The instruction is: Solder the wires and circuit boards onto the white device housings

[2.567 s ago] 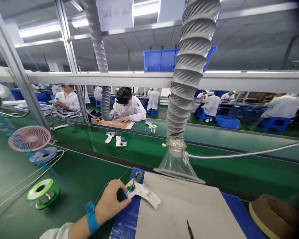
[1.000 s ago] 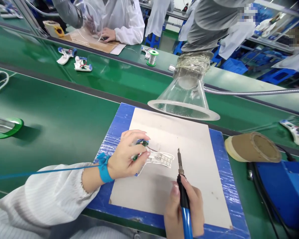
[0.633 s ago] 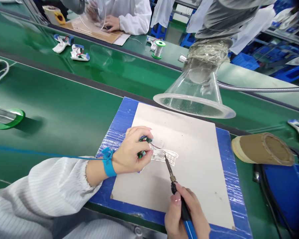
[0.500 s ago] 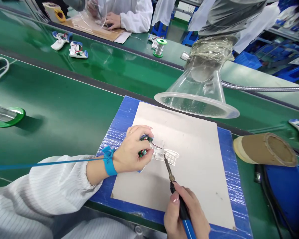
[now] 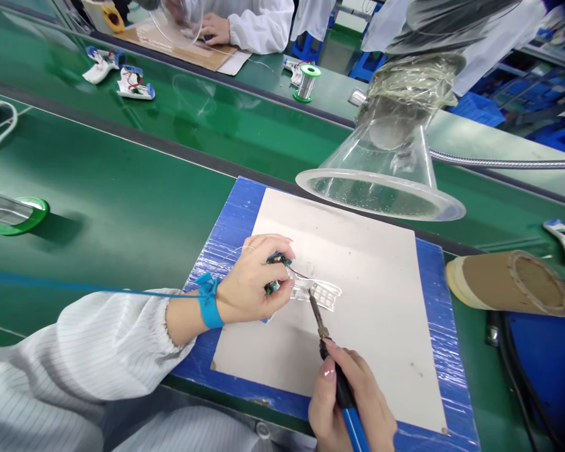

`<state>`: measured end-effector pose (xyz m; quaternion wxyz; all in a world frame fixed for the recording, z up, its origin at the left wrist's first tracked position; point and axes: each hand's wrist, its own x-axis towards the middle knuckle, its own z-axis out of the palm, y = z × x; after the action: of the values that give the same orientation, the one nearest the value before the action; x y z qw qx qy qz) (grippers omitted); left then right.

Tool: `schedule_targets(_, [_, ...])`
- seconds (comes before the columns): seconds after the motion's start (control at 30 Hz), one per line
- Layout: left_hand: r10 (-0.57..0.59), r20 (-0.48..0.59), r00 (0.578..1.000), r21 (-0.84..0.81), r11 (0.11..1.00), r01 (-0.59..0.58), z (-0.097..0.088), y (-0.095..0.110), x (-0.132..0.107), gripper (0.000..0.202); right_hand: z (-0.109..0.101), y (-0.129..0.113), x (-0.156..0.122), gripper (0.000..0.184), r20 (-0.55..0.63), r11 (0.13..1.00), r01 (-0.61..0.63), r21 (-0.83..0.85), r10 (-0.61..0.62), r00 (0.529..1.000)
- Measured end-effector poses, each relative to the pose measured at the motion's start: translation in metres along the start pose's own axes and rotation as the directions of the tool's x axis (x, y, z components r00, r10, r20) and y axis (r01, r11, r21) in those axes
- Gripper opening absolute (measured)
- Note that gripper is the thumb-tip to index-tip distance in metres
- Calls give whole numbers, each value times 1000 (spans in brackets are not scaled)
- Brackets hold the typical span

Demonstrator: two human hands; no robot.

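My left hand, with a blue strap round the wrist, grips a white plastic housing over the pale board. A green circuit board with thin wires shows between its fingers; part of the housing is hidden under the hand. In my right hand is a soldering iron with a black and blue handle, held like a pen. Its tip meets, or is very close to, the middle of the housing; contact cannot be told for sure.
A clear fume hood hangs behind the board. A solder spool stands at left, a brown cardboard tube lies at right near a blue box. White housings rest on the green belt; a co-worker's hand is beyond.
The view has shifted slightly, and the housings on the belt appear further left. Both hands keep their hold, and the iron's tip stays at about the same spot on the housing.
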<state>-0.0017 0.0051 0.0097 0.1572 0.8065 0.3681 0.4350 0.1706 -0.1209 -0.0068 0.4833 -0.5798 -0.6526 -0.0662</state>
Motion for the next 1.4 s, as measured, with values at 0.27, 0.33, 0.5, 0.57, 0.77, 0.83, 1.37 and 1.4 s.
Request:
schedule_targets(0.27, [12, -14, 1000, 6, 1000, -12, 1, -1, -1, 18, 0, -1, 2, 35, 1, 999, -9, 31, 9, 1000])
schedule_targets(0.33, [-3, -31, 1000, 20, 1000, 4, 1, -1, 0, 16, 1, -4, 4, 32, -29, 997, -69, 38, 70, 997])
schedule_targets(0.5, [-29, -31, 999, 34, 999, 30, 3, -2, 2, 13, 5, -7, 4, 24, -70, 994, -109, -20, 107, 992])
schedule_targets(0.57, [-25, -28, 999, 20, 999, 25, 4, -2, 2, 12, 6, -6, 4, 26, -52, 996, -89, -21, 88, 995])
schedule_targets(0.77, [-37, -18, 999, 12, 999, 38, 6, -3, 1, 14, 5, -4, 7, 28, -7, 998, -57, -38, 57, 998])
schedule_targets(0.83, [-33, -20, 999, 8, 999, 33, 6, -3, 1, 14, 5, -4, 7, 28, 5, 998, -47, -38, 47, 999])
schedule_targets(1.37, [-43, -86, 995, 26, 999, 46, 0, -13, 10, 15, 5, -4, 7, 32, 30, 999, -53, -2, 53, 998])
schedule_targets(1.4, [-43, -95, 995, 32, 998, 46, -1, -14, 12, 13, 5, -3, 7, 32, 25, 998, -58, -7, 58, 998])
